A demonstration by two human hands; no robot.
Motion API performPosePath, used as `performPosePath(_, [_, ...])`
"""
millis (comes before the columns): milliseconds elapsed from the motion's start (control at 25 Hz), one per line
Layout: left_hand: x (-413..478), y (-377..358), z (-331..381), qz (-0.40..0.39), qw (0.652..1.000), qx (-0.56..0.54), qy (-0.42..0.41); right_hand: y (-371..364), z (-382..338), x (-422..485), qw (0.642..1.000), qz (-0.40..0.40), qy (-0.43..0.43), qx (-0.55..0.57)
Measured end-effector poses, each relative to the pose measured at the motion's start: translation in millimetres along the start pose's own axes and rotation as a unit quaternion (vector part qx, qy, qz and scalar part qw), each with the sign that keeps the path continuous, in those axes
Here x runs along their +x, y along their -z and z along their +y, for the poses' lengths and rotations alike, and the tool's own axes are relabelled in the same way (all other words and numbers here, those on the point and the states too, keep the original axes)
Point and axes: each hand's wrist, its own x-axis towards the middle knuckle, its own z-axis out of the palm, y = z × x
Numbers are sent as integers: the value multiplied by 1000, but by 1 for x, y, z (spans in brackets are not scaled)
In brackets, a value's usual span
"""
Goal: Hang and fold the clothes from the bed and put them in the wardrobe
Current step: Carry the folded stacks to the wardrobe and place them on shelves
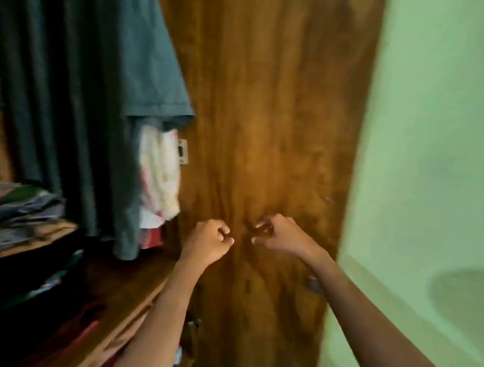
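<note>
The left hand [209,241] and right hand [275,234], both curled and empty before the wardrobe door [268,100], should probably fetch the next garment.

The wardrobe door [268,100] at twelve o'clock is warm brown with dark, streaky wood grain, and the wall [436,138] at three o'clock is pale mint green. At ten o'clock the hanging garments [65,87] are dark slate blue beside a dusty teal T-shirt [157,73]. Below it a white cloth [159,175] carries a pink-red print, and the folded stack [21,212] at nine o'clock mixes blue, grey and green.
</note>
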Motion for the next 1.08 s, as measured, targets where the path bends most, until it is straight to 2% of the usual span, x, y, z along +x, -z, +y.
performPosePath(120, [-25, -97, 111, -183, 976, 36, -110, 76, 96, -106, 990, 3, -135, -50])
performPosePath(280, [-122, -226, 286, -360, 903, -10, -234, 180, 206, -303, 943, 28, -318, -98])
performPosePath(360, [-176, -278, 358, -430, 863, -44, -260, 223, 240, -403, 915, 53, -388, -94])
performPosePath(440, [-251, -326, 431, -509, 807, -64, -292, 258, 264, -525, 875, 91, -471, -64])
performPosePath(560, [-368, -375, 529, -608, 709, -102, -342, 286, 278, -693, 787, 146, -599, 3])
performPosePath(640, [-437, -396, 583, -657, 650, -127, -361, 297, 277, -781, 741, 185, -644, 46])
performPosePath(720, [-487, -410, 625, -683, 609, -136, -380, 306, 271, -841, 712, 210, -666, 79])
performPosePath(880, [-589, -452, 705, -721, 519, -104, -446, 312, 276, -963, 626, 277, -717, 131])
performPosePath(960, [-630, -477, 743, -736, 484, -91, -464, 319, 292, -1013, 595, 306, -727, 151])
performPosePath(1080, [-677, -518, 802, -746, 452, -70, -484, 344, 317, -1070, 572, 329, -735, 154])
